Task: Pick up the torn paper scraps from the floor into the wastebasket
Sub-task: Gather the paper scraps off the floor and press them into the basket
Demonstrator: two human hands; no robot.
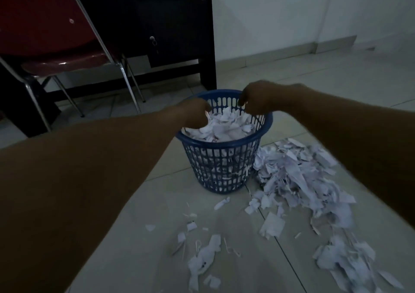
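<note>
A blue mesh wastebasket [222,173] stands on the tiled floor, filled nearly to its rim with white torn paper scraps [226,127]. Both my hands hover over its opening. My left hand [195,112] reaches down at the left rim, its fingertips touching the heap inside. My right hand [256,98] hangs over the far rim with loosely bent fingers, and I see no paper in it. A large pile of scraps [298,180] lies on the floor to the right of the basket. Smaller scraps [202,259] are scattered in front.
A red chair with chrome legs [125,76] stands at the back left. Behind the basket is a dark wooden cabinet [179,34]. A white wall and skirting [292,50] run along the back right. Bare tiles lie between the basket and me.
</note>
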